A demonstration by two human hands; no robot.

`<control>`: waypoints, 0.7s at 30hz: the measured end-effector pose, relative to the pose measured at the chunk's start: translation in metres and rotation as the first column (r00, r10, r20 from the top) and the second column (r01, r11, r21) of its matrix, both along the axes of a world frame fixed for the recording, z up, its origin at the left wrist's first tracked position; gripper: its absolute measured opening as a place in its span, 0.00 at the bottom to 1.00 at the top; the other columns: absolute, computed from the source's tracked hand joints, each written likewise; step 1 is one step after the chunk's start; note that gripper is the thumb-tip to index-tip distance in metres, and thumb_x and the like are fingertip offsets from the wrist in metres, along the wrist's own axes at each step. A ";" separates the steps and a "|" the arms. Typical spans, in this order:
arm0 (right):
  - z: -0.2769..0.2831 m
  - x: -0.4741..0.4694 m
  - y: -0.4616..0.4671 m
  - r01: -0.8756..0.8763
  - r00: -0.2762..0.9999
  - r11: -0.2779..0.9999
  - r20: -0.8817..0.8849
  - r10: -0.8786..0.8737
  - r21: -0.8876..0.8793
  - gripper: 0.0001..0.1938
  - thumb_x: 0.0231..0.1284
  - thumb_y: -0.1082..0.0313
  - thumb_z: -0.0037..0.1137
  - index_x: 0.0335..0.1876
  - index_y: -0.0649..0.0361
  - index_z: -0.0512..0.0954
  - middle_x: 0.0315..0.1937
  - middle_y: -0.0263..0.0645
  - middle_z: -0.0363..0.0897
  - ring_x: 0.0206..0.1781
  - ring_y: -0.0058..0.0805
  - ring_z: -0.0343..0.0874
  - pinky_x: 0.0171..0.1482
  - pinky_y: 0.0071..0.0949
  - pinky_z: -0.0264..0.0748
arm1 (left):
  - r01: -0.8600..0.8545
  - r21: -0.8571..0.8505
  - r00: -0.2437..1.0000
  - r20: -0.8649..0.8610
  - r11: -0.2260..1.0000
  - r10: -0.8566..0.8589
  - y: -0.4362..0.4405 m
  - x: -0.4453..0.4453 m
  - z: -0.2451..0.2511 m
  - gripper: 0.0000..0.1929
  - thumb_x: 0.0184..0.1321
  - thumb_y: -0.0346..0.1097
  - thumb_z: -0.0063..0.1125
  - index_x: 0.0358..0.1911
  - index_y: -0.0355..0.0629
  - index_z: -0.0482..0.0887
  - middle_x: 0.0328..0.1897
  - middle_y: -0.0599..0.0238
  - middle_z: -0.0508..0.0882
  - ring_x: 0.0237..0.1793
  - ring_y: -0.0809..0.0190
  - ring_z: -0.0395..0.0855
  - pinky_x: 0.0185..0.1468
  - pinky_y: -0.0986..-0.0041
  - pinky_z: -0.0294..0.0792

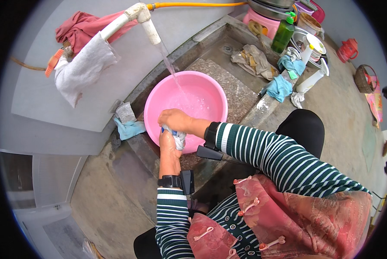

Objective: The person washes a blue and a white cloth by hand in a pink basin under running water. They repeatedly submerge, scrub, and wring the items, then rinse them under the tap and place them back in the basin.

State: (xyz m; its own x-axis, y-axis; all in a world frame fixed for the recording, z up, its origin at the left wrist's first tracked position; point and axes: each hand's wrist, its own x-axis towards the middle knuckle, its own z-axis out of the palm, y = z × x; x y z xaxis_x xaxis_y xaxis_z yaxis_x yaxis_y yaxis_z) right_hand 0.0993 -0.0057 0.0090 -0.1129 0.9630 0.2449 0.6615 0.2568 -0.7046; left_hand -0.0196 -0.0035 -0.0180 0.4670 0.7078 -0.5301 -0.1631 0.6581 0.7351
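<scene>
My left hand (pixel 169 142) and my right hand (pixel 177 121) meet over the near edge of a pink plastic basin (pixel 149 106). Both grip a bunched, wet-looking white cloth (pixel 179 140) that shows a patch of blue; part of it is hidden by my fingers. A stream of water (pixel 169 63) runs from the white pipe spout (pixel 152 32) into the basin, where shallow water ripples. The basin rests on a stone slab (pixel 235 92) in a low concrete sink.
Light-blue rags (pixel 279 88) and white spray bottles (pixel 313 79) line the sink's right rim, near a green pump bottle (pixel 282 34). A crumpled beige cloth (pixel 253 61) lies in the sink. On the left are another blue cloth (pixel 130 129) and a white towel (pixel 86 68) over the pipe.
</scene>
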 end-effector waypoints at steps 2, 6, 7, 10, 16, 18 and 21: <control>0.003 -0.002 0.001 0.032 0.815 0.942 -0.537 -0.219 -0.335 0.13 0.53 0.62 0.51 0.39 0.59 0.81 0.39 0.47 0.80 0.47 0.49 0.77 0.52 0.40 0.73 | 0.061 0.012 0.998 -0.003 0.998 -0.061 0.002 -0.001 0.014 0.15 0.65 0.49 0.49 0.45 0.47 0.75 0.31 0.67 0.80 0.26 0.65 0.81 0.20 0.74 0.70; 0.017 -0.036 -0.024 0.388 0.801 0.917 -0.459 -0.383 -0.089 0.12 0.50 0.63 0.53 0.38 0.61 0.80 0.39 0.46 0.80 0.48 0.46 0.77 0.53 0.39 0.72 | -0.246 -0.332 0.920 0.214 0.911 0.327 0.001 0.010 0.029 0.15 0.64 0.52 0.48 0.38 0.50 0.77 0.28 0.68 0.82 0.23 0.61 0.81 0.19 0.65 0.71; 0.021 -0.042 -0.032 0.361 0.889 0.928 -0.336 -0.312 0.092 0.12 0.50 0.64 0.52 0.37 0.60 0.80 0.39 0.46 0.80 0.48 0.46 0.77 0.54 0.39 0.72 | -0.272 -0.334 0.920 0.185 0.903 0.346 -0.002 0.011 0.030 0.15 0.64 0.52 0.48 0.39 0.50 0.77 0.28 0.68 0.82 0.23 0.61 0.81 0.20 0.66 0.72; 0.030 -0.046 -0.042 0.157 0.984 0.937 0.027 -0.174 0.311 0.10 0.53 0.65 0.49 0.37 0.57 0.80 0.39 0.46 0.80 0.48 0.47 0.77 0.54 0.39 0.72 | -0.278 -0.247 0.921 0.205 0.928 0.330 -0.009 0.011 0.025 0.14 0.64 0.51 0.48 0.40 0.50 0.78 0.29 0.68 0.82 0.25 0.62 0.82 0.23 0.68 0.73; 0.015 -0.006 -0.011 0.083 0.966 0.966 -0.218 -0.138 -0.244 0.12 0.53 0.63 0.47 0.35 0.58 0.81 0.39 0.50 0.82 0.44 0.49 0.80 0.51 0.41 0.74 | 0.062 0.007 0.997 0.054 0.998 -0.063 -0.005 0.000 0.019 0.12 0.67 0.40 0.47 0.48 0.45 0.77 0.36 0.67 0.81 0.32 0.67 0.82 0.31 0.77 0.74; 0.003 0.007 -0.003 0.009 0.944 0.975 -0.320 -0.082 -0.221 0.14 0.55 0.62 0.44 0.33 0.61 0.81 0.40 0.53 0.81 0.45 0.51 0.80 0.51 0.40 0.74 | 0.055 0.131 0.996 0.062 0.990 -0.063 -0.005 0.001 0.023 0.12 0.68 0.40 0.46 0.48 0.43 0.77 0.36 0.67 0.81 0.32 0.67 0.82 0.31 0.76 0.75; -0.010 0.016 0.002 0.111 0.994 0.973 0.033 -0.106 -0.204 0.14 0.53 0.62 0.46 0.32 0.64 0.81 0.39 0.54 0.81 0.44 0.50 0.80 0.51 0.40 0.74 | 0.142 0.103 0.978 0.139 0.985 -0.155 -0.005 0.005 0.028 0.15 0.68 0.42 0.46 0.50 0.41 0.77 0.40 0.66 0.82 0.36 0.65 0.82 0.37 0.72 0.77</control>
State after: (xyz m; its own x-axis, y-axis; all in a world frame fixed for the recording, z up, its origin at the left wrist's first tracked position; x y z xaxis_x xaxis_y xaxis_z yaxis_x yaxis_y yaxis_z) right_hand 0.1158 -0.0034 -0.0008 -0.0082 0.9992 0.0395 0.6930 0.0342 -0.7201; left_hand -0.0145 -0.0080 0.0104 0.6381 0.6671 -0.3844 -0.1787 0.6140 0.7689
